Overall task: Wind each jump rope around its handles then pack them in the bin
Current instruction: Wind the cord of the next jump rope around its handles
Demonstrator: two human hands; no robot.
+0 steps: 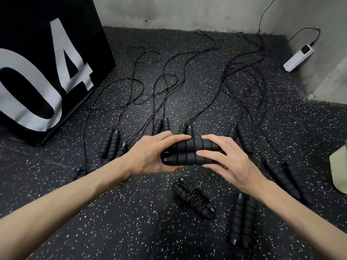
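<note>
wound rope [194, 198] below held handles [189, 153]

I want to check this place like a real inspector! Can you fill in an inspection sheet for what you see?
Surface: dark speckled rubber floor.
Job's things: pair of handles held side by side in both hands; one wound jump rope lying near; unwound jump ropes spread around, cords trailing away.
Clutter: pale object at right edge, cannot tell what.
Grippers: left hand grips the handles' left end; right hand grips the right end.
Cables: black cable runs into white power strip.
Surroundings: grey wall; black box marked 04. Bin: nothing seen.
</note>
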